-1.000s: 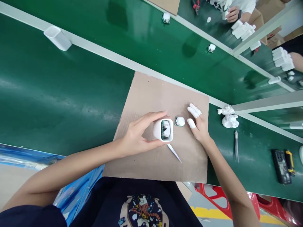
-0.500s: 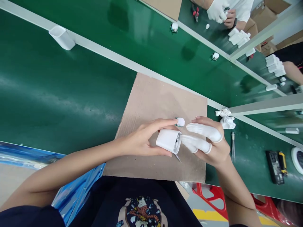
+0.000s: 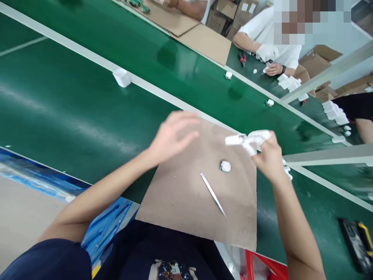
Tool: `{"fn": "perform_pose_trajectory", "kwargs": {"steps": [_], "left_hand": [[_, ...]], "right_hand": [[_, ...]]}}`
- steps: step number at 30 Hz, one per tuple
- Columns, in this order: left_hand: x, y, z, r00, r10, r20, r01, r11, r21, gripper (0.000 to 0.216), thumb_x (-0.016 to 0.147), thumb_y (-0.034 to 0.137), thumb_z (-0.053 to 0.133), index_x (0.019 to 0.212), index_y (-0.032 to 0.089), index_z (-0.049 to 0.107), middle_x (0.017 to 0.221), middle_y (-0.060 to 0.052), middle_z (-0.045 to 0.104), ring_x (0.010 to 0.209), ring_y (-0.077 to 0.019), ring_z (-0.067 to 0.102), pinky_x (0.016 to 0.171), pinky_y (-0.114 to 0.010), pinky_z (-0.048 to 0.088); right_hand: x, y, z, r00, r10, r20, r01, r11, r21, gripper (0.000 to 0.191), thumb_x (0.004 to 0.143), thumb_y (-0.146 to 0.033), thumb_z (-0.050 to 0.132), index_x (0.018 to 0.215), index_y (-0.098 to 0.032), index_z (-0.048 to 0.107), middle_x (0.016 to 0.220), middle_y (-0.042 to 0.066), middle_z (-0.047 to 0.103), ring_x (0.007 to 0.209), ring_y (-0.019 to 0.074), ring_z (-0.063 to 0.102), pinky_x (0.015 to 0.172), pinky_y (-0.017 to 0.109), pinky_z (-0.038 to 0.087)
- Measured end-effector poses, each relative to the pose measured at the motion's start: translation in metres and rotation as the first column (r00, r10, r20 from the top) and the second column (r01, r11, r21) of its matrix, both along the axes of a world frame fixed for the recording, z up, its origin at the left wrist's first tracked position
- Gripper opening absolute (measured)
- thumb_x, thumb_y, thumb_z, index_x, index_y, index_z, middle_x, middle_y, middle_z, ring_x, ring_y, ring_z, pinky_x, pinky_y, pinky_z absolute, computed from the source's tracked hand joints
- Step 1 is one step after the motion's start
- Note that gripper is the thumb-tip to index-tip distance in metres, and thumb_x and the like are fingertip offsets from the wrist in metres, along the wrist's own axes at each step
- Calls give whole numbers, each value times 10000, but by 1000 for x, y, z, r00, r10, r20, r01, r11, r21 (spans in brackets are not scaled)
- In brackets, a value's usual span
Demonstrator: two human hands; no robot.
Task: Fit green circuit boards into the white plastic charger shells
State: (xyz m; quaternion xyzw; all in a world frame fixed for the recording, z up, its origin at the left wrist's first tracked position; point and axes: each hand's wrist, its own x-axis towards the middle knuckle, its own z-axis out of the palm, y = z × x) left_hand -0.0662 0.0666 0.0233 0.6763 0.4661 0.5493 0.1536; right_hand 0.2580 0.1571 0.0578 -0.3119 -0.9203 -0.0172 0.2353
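My right hand [image 3: 266, 153], with white finger cots on two fingers, grips a small white plastic housing [image 3: 235, 140] and holds it above the far right corner of a brown cardboard sheet [image 3: 186, 194]. My left hand [image 3: 171, 136] hovers blurred over the sheet's far edge, fingers spread, holding nothing. On the cardboard lie a small white part on a green circuit board [image 3: 225, 166] and metal tweezers [image 3: 212, 193].
A green conveyor belt [image 3: 87, 101] runs past, carrying another white housing [image 3: 121, 77] and small white parts [image 3: 269, 102]. Across it a person in white handles white housings [image 3: 288, 82]. A black and yellow tool [image 3: 357, 243] lies at the right.
My left hand let go of the white housing and lifted away to the far left. My right hand took the housing and carried it up and right. The view tilted upward.
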Motion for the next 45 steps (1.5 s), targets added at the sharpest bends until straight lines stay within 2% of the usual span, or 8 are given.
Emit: {"fn": "perform_pose_trajectory", "kwargs": {"steps": [4,8,17,22,29,34,42,45], "left_hand": [[-122,49,-10,829,549,105,-531,832,-163,567,683,246,887,1163,213,588,1264,-39,567,1207,-262,478,1067,-471,384],[-209,74,-36,738,661,133,-593,730,-340,916,424,214,1000,1168,71,486,1316,-121,472,1194,-248,453,1177,-604,179],[-254,111,-47,902,402,157,-263,801,-538,792,546,279,936,1156,-4,516,827,41,678,478,-1,566,929,-598,535],[-233,103,-32,912,402,82,-303,794,-528,490,682,225,879,1041,35,605,543,173,550,407,17,466,982,-536,519],[-151,20,10,925,377,-48,-353,808,-472,283,794,231,744,1025,120,626,671,111,557,643,-68,500,786,-149,438],[-75,-41,22,976,163,143,-34,766,-641,187,781,192,599,908,196,462,749,56,627,706,-135,608,664,-221,471],[13,-107,98,987,-158,-21,111,774,-623,333,874,311,583,1158,252,418,814,25,523,619,-135,510,526,-230,399],[33,-144,94,975,-221,17,201,848,-490,410,859,174,574,1210,266,382,1010,-31,568,816,-175,606,696,-270,516]], "right_hand": [[18,102,-23,852,-487,190,505,861,-56,162,795,-183,548,888,-107,657,1019,208,609,1046,356,547,834,441,469],[22,139,-37,804,-559,201,583,808,-84,205,741,-145,524,866,-60,663,914,216,605,930,348,578,753,423,476],[24,4,-13,940,-168,296,251,929,-271,307,897,-293,553,1180,-226,653,1140,86,685,1075,259,640,930,389,529],[4,-60,-33,906,101,411,46,942,-332,492,863,-142,611,1339,-239,533,1363,89,585,1276,245,529,1025,400,487],[-7,-69,-46,870,-59,490,163,971,-173,195,904,-296,631,930,-114,697,888,189,701,976,362,634,830,489,518],[-7,-78,-40,857,79,510,17,983,-181,430,887,-138,626,1307,-209,570,1428,115,532,1336,319,447,1067,468,411],[-16,-51,-36,766,144,626,-25,981,-194,159,816,-113,690,974,-130,695,909,137,693,890,286,663,819,403,519],[-16,-54,-35,773,107,625,0,986,-168,246,798,-123,716,1040,-153,679,1085,157,686,1003,318,642,841,420,512]]}}
